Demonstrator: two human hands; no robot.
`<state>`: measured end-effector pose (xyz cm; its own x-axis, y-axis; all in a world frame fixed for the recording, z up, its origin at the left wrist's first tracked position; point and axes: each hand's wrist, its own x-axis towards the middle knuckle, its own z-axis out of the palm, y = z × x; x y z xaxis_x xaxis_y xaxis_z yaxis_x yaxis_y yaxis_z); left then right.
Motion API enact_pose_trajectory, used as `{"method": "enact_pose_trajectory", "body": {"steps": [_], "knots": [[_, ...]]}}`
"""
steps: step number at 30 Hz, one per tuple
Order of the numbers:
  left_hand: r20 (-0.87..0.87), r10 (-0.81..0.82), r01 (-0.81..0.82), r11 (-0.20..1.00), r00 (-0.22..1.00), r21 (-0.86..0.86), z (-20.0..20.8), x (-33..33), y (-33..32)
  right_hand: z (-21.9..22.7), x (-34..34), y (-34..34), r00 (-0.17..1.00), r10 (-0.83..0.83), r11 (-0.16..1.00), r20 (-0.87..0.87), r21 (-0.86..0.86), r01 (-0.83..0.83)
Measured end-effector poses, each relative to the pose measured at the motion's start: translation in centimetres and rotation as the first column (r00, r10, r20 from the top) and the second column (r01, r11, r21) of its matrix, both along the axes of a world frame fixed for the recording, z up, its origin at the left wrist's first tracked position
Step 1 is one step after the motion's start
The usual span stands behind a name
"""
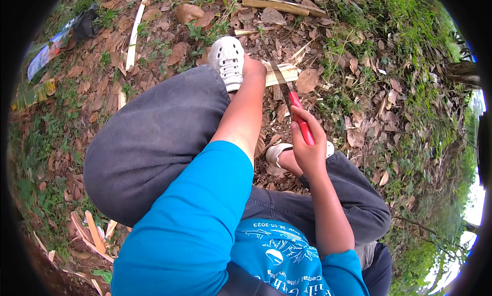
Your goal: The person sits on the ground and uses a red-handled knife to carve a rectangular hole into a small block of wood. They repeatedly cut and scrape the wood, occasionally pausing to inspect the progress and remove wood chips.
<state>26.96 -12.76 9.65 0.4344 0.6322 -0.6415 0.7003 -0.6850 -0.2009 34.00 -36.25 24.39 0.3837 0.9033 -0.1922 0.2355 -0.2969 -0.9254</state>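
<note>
My right hand is wrapped round the red handle of a knife. Its long dark blade points away from me and lies across a short pale piece of split wood. At the wood's left end is my left hand, closed on it beside the white clog on my left foot. The fingers of that hand are mostly hidden from view. My other white clog shows partly below the knife handle, behind my right wrist.
Dry leaves and grass cover the ground. A long pale wood strip lies at the far left, more split wood at the far side. Several splinters lie at the near left. A black bag sits at the upper left.
</note>
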Motion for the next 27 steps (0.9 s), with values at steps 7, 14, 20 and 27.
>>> {"method": "enact_pose_trajectory", "body": {"steps": [7, 14, 20, 27], "knots": [[0.015, 0.065, -0.065, 0.998, 0.998, 0.006, -0.4, 0.3, -0.4, 0.7, -0.9, 1.3, 0.991, 0.051, 0.996, 0.127, 0.063, -0.059], [0.076, 0.039, -0.044, 0.997, 0.996, 0.058, -2.6, 0.2, -1.2, 1.8, -0.3, 3.3, 0.985, 0.089, 0.982, -0.146, -0.152, -0.111], [0.092, 0.065, -0.07, 0.996, 0.994, 0.056, -2.7, 0.4, -0.9, -0.2, -0.1, 0.7, 1.0, 0.025, 0.995, 0.016, 0.094, -0.027], [0.059, 0.117, -0.114, 0.992, 0.991, -0.057, -1.0, 0.4, -0.7, 0.8, -0.1, -2.0, 0.999, -0.027, 0.997, -0.032, 0.068, 0.029]]}}
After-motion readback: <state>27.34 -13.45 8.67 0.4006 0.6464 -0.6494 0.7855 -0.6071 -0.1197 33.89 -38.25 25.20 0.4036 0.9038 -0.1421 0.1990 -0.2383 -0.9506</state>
